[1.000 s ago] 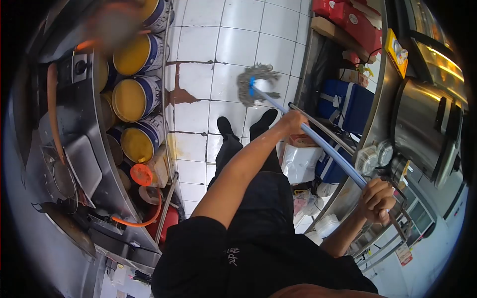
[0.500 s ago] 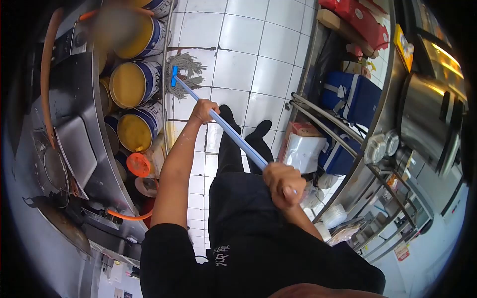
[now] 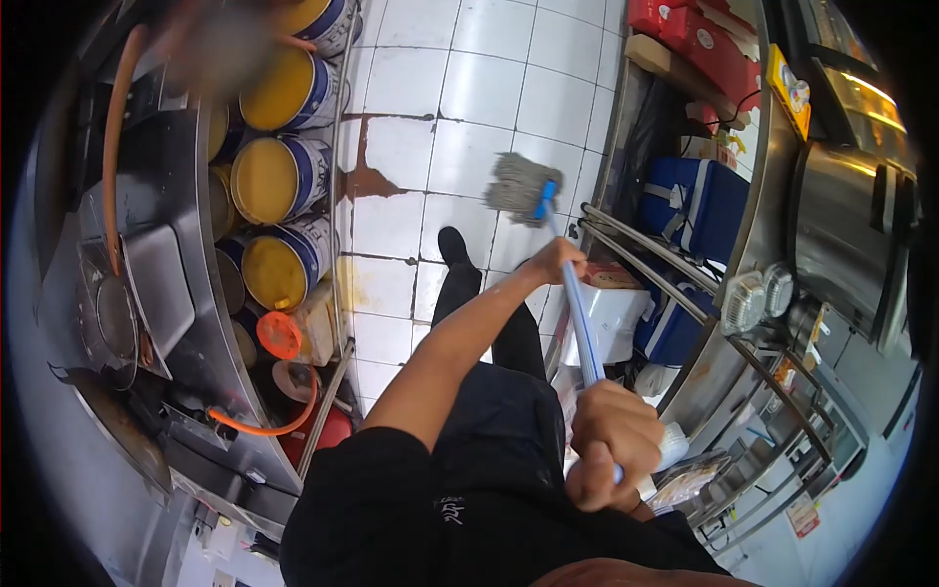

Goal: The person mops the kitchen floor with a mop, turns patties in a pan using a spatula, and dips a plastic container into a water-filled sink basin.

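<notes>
A mop with a grey string head (image 3: pixel 518 188) and a blue clamp rests on the white tiled floor, right of centre. Its pale blue handle (image 3: pixel 583 328) slants back toward my body. My left hand (image 3: pixel 559 260) is wrapped round the lower handle, not far from the mop head. Closer to my chest, my right hand (image 3: pixel 614 440) grips the handle near its top end. The tip of the handle pokes out below that fist.
Large tins with yellow tops (image 3: pixel 266 181) stand under the steel counter (image 3: pixel 210 293) on the left, behind a metal rail. Blue cooler bags (image 3: pixel 675 196) and a white box (image 3: pixel 608 323) sit at right by metal bars (image 3: pixel 646 256). A reddish-brown broken patch (image 3: pixel 367 176) marks the tiles.
The mop head has swept from beside the left rail across to the right side of the floor. Both hands moved with the handle, the left one farther right. The broken tile patch is uncovered.
</notes>
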A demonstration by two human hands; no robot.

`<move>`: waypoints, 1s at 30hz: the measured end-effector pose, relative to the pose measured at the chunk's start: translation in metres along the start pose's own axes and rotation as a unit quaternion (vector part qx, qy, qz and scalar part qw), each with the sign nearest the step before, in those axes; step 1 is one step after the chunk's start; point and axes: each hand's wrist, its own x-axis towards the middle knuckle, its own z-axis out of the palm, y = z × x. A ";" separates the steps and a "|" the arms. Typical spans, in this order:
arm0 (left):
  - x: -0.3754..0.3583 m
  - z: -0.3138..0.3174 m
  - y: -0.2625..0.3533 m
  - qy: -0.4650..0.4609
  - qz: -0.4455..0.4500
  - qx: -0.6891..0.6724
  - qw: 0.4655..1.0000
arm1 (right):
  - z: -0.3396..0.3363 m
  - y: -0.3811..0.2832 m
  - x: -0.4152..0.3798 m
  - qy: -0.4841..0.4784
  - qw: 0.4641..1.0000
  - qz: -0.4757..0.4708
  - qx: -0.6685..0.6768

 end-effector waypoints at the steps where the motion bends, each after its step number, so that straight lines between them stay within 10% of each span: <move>1: 0.005 0.016 -0.009 -0.012 0.007 -0.009 1.000 | 0.002 0.011 0.000 -0.029 0.999 0.003 -0.033; 14: 0.025 0.023 0.036 -0.119 -0.083 0.118 0.982 | -0.129 0.019 -0.051 0.133 0.985 -0.081 0.080; 30: -0.225 -0.167 -0.005 -0.046 -0.219 0.269 0.937 | 0.023 0.133 -0.131 0.068 0.947 -0.021 0.313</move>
